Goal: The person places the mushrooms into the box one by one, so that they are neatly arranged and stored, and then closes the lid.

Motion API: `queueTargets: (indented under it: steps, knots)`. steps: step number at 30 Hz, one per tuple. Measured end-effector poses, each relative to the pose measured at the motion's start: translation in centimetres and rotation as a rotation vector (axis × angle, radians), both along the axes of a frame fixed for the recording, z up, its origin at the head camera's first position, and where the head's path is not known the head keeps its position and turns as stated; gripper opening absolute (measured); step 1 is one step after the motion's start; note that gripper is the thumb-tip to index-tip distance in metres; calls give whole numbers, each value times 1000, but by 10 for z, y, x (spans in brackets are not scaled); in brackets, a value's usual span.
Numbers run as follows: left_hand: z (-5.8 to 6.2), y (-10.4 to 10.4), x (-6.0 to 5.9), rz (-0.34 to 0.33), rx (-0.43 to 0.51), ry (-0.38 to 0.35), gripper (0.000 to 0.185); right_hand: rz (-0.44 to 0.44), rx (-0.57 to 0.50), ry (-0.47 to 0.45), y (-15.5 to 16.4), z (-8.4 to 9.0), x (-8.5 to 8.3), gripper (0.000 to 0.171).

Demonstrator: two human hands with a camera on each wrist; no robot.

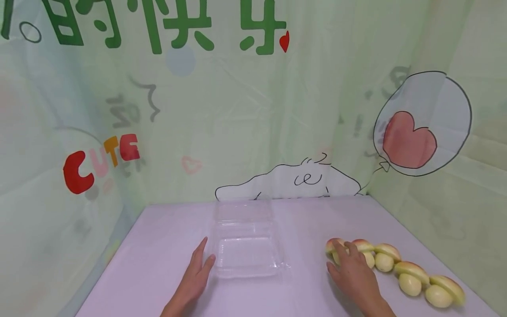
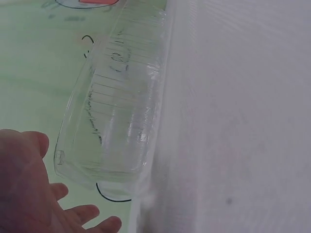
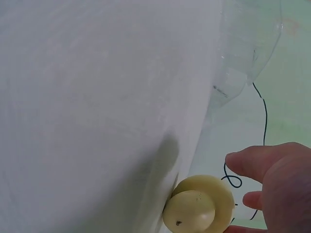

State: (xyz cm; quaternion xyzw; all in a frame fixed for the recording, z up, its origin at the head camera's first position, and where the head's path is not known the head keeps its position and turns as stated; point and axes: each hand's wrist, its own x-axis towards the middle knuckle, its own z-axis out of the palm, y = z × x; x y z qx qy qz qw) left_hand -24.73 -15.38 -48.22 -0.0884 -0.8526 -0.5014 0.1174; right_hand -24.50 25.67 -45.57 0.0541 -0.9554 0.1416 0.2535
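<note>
Clear plastic box (image 1: 247, 271) stands open on the lilac worktop (image 1: 158, 246); the left hand (image 1: 196, 273), fingers spread and holding nothing, is just beside it; the right hand (image 1: 354, 275), thumb apart, is over the leftmost of 5 mushroom-shaped pieces (image 1: 384, 262); contact is unclear.

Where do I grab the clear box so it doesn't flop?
Probably by its two side walls, one hand on each, coming from left and right. The box lies open with its lid at the far end, so lifting by the lid could let the rest swing. The left hand is beside one wall. The plastic looks thin, so squeeze gently.
</note>
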Motion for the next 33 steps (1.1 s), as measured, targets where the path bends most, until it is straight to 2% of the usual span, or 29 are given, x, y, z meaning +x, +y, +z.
queueTargets:
  steps: [4,9,16,21,27,33]
  knots:
    - [-2,1,-2,0,-13,12,57,8,-10,-1,3,-2,-3,60]
    - [-3,1,-3,-8,-21,-13,54,22,-46,-6,4,-5,-8,61]
    - [-5,1,-3,3,-36,-34,55,17,-119,27,2,-4,-18,51]
    - [-7,1,-5,7,-43,-12,55,-16,-119,-30,4,-3,-29,47]
    - [-9,0,-6,16,-40,-30,54,-34,-141,-112,5,-2,-40,48]
    - [-10,1,-6,26,-22,-49,55,-32,-134,-125,8,-4,-43,50]
